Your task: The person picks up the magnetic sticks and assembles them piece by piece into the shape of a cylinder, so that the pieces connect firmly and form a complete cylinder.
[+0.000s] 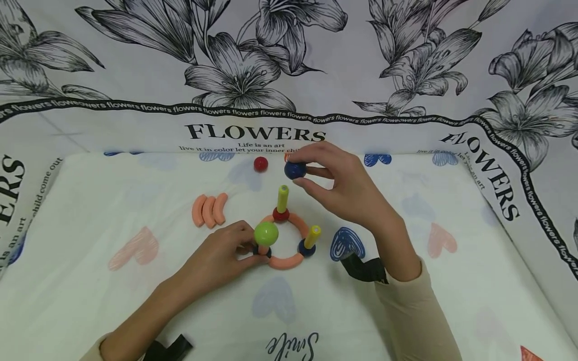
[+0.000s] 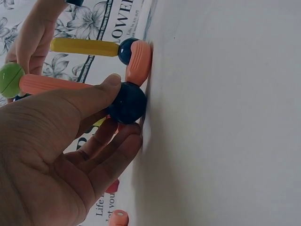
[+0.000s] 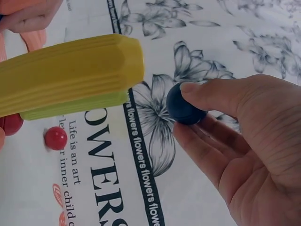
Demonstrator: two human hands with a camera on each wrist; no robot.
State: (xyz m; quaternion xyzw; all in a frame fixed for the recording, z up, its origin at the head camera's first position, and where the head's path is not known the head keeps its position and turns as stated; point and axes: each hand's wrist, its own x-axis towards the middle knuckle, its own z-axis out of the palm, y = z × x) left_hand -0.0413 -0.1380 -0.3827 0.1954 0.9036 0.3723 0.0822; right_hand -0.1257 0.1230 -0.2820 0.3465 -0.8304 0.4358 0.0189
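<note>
My right hand (image 1: 345, 185) pinches a blue ball (image 1: 295, 170) between thumb and fingers, in the air behind a ring of curved orange pieces (image 1: 285, 262). At the ring's left, my left hand (image 1: 226, 250) grips a dark blue ball (image 2: 127, 103) low on the cloth. From that ball an orange rod (image 2: 51, 84) stands up, topped by a green ball (image 1: 266, 233). A yellow-green rod (image 1: 282, 199) rises from the ring's red ball (image 1: 281, 215) at the back. Another blue ball (image 1: 307, 248), at the right, bears a yellow rod (image 1: 312, 236); neither rod has a ball on top.
A loose red ball (image 1: 260, 164) lies at the back of the heart-printed cloth (image 1: 158, 301). Three curved orange pieces (image 1: 209, 211) lie side by side left of the ring. Behind stands a floral-printed cloth (image 1: 334, 90).
</note>
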